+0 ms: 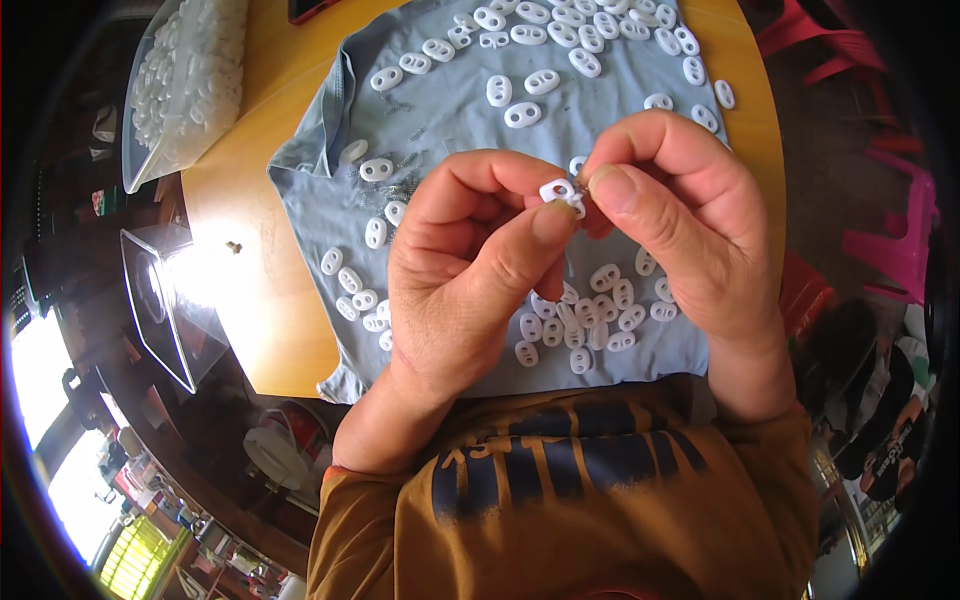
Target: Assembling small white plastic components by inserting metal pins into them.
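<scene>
Between the thumb and index finger of my left hand (pixel 455 255) is a white plastic cord lock (pixel 558 189), held above the cloth with one hole showing. My right hand (pixel 690 220) meets it from the right, thumb and index finger pinched together at its edge. Whatever sits in that pinch is too small and too covered to name. Below the hands lies a cluster of white two-hole cord locks (pixel 603 279). Thin metal springs (pixel 400 186) are scattered on the cloth left of my left hand.
A grey-blue cloth (pixel 450 95) covers much of the wooden table (pixel 262 340). More cord locks (pixel 528 34) lie along its far side. At the far left stands a clear tub (pixel 150 165) full of white pieces. A bright clear box (pixel 165 310) is nearer, at the left edge. Pink stools (pixel 890 240) stand right.
</scene>
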Tool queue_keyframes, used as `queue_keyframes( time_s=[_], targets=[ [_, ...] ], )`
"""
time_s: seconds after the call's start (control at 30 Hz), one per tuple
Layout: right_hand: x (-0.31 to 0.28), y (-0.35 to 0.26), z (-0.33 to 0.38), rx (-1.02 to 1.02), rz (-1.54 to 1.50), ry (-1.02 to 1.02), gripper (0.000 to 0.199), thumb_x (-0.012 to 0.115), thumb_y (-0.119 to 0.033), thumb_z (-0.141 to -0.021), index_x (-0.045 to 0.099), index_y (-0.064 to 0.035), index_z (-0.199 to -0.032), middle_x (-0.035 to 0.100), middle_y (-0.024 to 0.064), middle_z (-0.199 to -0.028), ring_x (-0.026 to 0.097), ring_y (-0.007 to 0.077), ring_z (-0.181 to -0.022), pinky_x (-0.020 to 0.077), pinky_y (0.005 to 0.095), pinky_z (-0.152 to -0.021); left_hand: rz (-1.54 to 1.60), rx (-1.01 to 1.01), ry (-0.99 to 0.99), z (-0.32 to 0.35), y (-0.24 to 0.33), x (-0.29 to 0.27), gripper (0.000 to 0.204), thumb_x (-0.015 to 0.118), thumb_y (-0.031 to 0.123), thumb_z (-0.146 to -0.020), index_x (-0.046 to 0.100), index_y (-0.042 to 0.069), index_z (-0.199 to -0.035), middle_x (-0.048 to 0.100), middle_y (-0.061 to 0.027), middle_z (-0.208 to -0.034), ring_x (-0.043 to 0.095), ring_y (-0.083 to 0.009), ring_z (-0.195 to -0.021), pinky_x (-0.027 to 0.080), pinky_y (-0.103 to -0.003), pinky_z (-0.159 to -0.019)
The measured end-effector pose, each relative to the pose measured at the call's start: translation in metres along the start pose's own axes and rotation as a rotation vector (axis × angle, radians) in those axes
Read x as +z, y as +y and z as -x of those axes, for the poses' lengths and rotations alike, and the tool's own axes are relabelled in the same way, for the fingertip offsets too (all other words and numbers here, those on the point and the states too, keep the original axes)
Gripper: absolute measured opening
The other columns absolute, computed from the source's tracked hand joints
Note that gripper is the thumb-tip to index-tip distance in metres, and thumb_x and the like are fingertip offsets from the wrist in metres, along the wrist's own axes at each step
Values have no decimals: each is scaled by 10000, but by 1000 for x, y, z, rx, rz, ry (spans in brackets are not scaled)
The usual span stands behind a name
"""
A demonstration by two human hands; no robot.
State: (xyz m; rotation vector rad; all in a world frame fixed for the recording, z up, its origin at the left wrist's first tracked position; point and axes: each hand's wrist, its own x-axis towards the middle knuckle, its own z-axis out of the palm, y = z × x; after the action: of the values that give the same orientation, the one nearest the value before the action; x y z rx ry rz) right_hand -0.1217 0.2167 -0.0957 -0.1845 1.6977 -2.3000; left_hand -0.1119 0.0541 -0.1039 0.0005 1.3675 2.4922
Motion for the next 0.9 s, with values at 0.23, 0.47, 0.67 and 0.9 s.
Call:
queue_keyframes(
  time_s=[0.23,0.47,0.67,0.9],
  targets=[
    [0,1,1,-26,16,3,142,555,-112,-890,544,14,-957,572,22,-827,531,66,-739,446,196,-685,-18,-4,15,1,0,0,147,616,44,-834,536,13,-954,606,-57,-837,521,-62,-618,439,-178,-514],
    [1,3,1,-138,207,22,115,539,-72,-896,537,15,-971,560,9,-844,515,50,-753,439,180,-684,-36,19,15,0,-2,0,147,608,33,-839,535,7,-964,603,-53,-833,523,-57,-621,439,-172,-518],
    [4,4,3,-126,271,8,105,527,-71,-903,529,12,-966,542,-5,-833,496,39,-751,429,170,-680,-133,80,49,5,-3,0,164,618,25,-835,535,1,-974,601,-36,-797,521,-46,-602,443,-166,-527],
    [3,3,3,-94,282,-7,110,522,-98,-909,536,5,-945,525,-14,-802,466,34,-709,400,164,-628,-237,127,70,6,-4,2,140,609,10,-838,549,-3,-964,597,-27,-786,519,-33,-604,440,-159,-528]
  ],
)
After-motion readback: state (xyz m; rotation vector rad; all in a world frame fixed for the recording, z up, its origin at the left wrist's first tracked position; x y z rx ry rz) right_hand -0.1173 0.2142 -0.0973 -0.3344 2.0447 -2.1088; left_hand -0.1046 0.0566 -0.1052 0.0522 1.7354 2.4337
